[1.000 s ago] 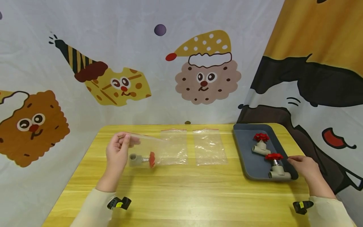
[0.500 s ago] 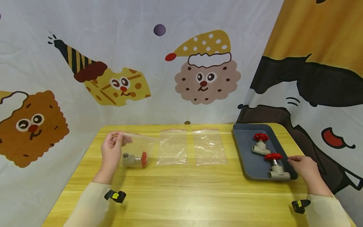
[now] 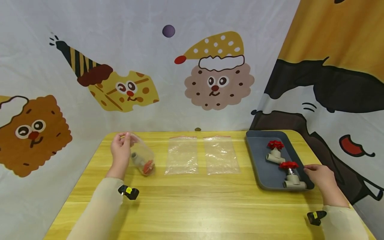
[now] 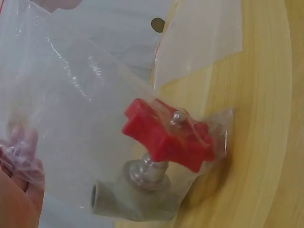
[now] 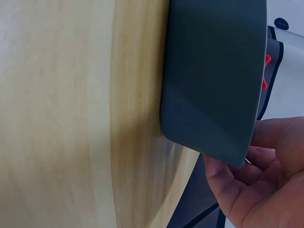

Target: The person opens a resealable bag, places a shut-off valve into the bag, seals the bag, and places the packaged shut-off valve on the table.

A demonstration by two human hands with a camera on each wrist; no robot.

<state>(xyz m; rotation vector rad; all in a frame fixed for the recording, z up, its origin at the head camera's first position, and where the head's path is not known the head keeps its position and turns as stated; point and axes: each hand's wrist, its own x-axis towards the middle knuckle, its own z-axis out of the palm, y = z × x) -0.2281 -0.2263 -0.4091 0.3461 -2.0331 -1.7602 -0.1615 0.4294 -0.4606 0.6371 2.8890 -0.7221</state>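
Observation:
A clear zip bag (image 3: 143, 147) hangs from my left hand (image 3: 120, 151), which pinches its top edge above the left side of the table. Inside the bag a pipe valve (image 4: 140, 192) with a beige tee body and a red handwheel (image 4: 166, 137) lies tilted at the bottom, wheel end lower. My right hand (image 3: 320, 178) grips the near right corner of a grey tray (image 3: 258, 163), fingers and thumb at its rim. Two more valves stand in this tray, a farther valve (image 3: 274, 156) and a nearer valve (image 3: 293, 181), both with red wheels.
Two flat clear zip bags lie side by side mid-table, a left flat bag (image 3: 182, 156) and a right flat bag (image 3: 221, 156). The wooden table (image 3: 192, 206) ends at a cartoon-printed curtain (image 3: 168, 83) behind.
The left hand has shifted left and slightly away, lifting the bag; the valve inside has slid and tipped from lying level to sloping wheel-down. The right hand has stayed at the tray.

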